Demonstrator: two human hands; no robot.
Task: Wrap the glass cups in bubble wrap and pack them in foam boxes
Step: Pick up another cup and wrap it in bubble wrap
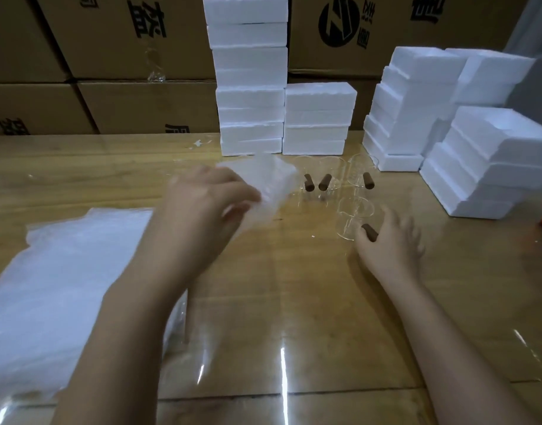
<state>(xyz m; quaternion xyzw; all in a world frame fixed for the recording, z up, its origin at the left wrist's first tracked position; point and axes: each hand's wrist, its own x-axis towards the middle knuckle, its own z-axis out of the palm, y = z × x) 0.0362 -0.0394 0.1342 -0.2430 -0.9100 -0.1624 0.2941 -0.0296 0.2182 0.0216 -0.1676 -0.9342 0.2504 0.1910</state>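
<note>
A pile of bubble wrap point(64, 286) lies on the table point(294, 317), below and left of the left grip point(199, 207). That grip pinches one blurred sheet of bubble wrap point(263, 185), lifted off the table. Just right of it and farther off stand three glass cups point(331, 171). A fourth glass cup point(352, 216) stands at the right grip point(392, 243), whose fingers are spread, its brown handle point(370, 233) between thumb and forefinger, not clasped. Foam boxes point(484, 167) are stacked beyond and right of it.
</note>
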